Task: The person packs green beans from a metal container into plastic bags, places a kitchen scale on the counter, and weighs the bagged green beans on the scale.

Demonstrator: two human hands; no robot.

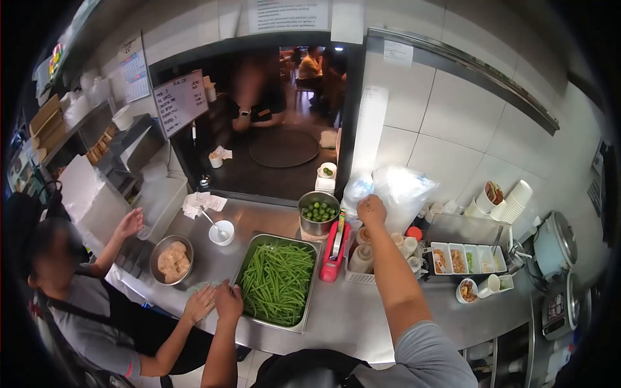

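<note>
My right hand point(372, 211) reaches forward to the clear plastic bags point(402, 193) by the wall. Its fingers are curled and touch the bags; what they grip is hidden. My left hand point(228, 301) is closed beside the left rim of a steel tray point(309, 323) of green beans point(275, 281); its contents, if any, are hidden. A co-worker's hand point(200, 302) is right next to it, by a pale cloth-like piece point(206, 291). Between my arms stand a pink tape dispenser point(332, 258) and a steel pot point(317, 226) of small green citrus fruits point(319, 211).
A co-worker point(97, 304) stands at my left, near a steel bowl point(171, 259) of pale meat-like pieces and a white bowl point(221, 233) with a spoon. A bottle basket point(362, 277) and a condiment rack point(462, 258) stand right. Beyond the pass window lies a round tray point(284, 149).
</note>
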